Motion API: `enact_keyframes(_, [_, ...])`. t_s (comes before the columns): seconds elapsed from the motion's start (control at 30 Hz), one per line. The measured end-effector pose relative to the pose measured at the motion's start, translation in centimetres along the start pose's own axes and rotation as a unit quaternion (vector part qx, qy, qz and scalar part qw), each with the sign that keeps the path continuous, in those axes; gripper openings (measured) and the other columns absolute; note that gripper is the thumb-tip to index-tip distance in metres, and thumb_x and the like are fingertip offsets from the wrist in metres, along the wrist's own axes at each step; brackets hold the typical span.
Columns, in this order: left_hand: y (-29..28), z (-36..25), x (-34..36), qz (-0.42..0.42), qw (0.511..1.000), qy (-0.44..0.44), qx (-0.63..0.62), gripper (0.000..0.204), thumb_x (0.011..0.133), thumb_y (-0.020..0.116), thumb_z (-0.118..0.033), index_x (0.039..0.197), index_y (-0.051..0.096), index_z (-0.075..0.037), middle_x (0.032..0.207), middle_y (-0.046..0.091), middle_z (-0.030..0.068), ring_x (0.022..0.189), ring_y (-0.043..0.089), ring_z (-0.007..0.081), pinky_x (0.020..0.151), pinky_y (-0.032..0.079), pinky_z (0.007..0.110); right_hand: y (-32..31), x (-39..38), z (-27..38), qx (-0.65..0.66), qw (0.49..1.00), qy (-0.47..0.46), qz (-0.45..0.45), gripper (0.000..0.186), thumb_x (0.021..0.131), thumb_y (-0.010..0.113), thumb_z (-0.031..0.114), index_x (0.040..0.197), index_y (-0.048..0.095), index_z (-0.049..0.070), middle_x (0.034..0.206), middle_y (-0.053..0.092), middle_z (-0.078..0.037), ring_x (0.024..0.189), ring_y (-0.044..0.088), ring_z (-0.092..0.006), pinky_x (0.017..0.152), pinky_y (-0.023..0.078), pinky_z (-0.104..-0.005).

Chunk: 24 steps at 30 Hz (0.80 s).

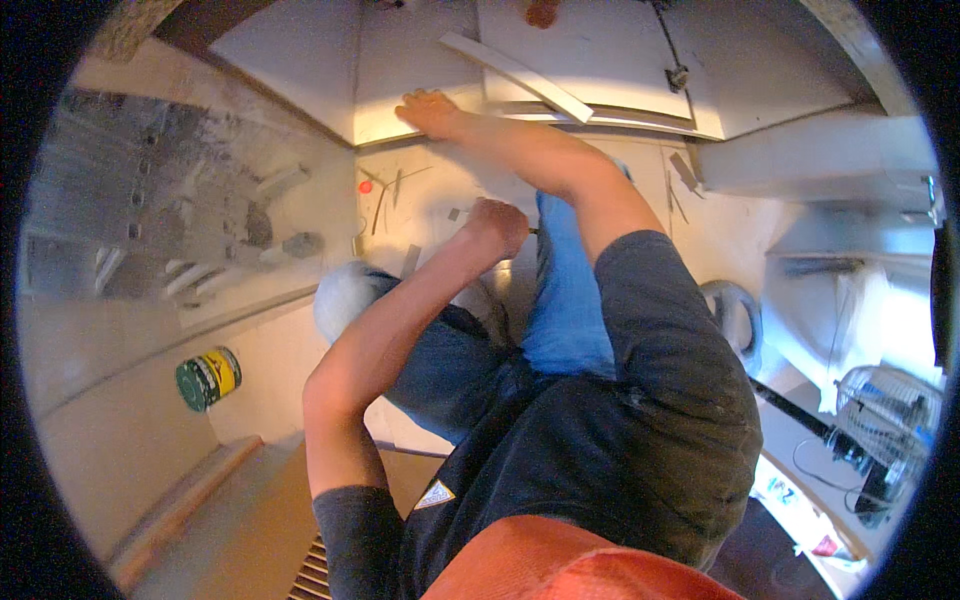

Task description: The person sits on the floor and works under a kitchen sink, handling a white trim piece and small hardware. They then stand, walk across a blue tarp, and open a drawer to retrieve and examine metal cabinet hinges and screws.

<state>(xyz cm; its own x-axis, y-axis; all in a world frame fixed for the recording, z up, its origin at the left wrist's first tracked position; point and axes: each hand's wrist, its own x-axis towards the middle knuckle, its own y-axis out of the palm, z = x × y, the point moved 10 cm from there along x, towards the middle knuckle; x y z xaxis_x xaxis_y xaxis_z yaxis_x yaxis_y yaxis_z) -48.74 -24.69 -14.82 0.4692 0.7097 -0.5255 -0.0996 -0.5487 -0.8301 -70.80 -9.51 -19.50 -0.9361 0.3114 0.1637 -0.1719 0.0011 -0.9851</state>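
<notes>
My left hand (497,226) is closed in a fist above the pale floor, in front of my knees. A short dark end shows just right of it, but what the fist holds is hidden. Farther off, my right hand (430,113) lies with its fingers stretched out on the lower edge of a white panel (420,60). My right forearm reaches across to the left to get there. A loose white strip (520,77) leans at a slant over that panel, its lower end just beyond my right forearm.
Thin offcuts and a small red round thing (365,187) lie on the floor left of my hands. A green and yellow tub (208,379) is at the left. On the right stand a wire-caged fan (890,405) and a grey ring-shaped object (733,318).
</notes>
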Motion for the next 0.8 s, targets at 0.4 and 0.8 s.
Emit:
enact_keyframes(0.4, [-2.4, 0.0, -1.4, -0.085, 0.995, -0.027, -0.034, 0.018, 0.08, 0.062, -0.018, 0.085, 0.076, -0.007, 0.087, 0.073, 0.0168, 0.08, 0.072, 0.0334, 0.069, 0.056, 0.048, -0.4, -0.4, 0.4, -0.016, 0.999, -0.008, 0.031, 0.027, 0.087, 0.06, 0.014, 0.114, 0.056, 0.01, 0.114, 0.06, -0.014, 0.11, 0.06, -0.0341, 0.08, 0.055, -0.0503])
enact_keyframes(0.8, [-2.2, -0.5, -1.3, -0.059, 0.998, -0.01, -0.013, 0.017, 0.079, 0.064, -0.016, 0.088, 0.076, -0.008, 0.09, 0.074, 0.0139, 0.084, 0.072, 0.0322, 0.071, 0.057, 0.048, 0.0, -0.3, 0.3, -0.029, 0.995, 0.007, 0.093, 0.045, 0.085, 0.064, 0.007, 0.127, 0.05, 0.01, 0.125, 0.054, -0.016, 0.116, 0.057, -0.0332, 0.087, 0.054, -0.0486])
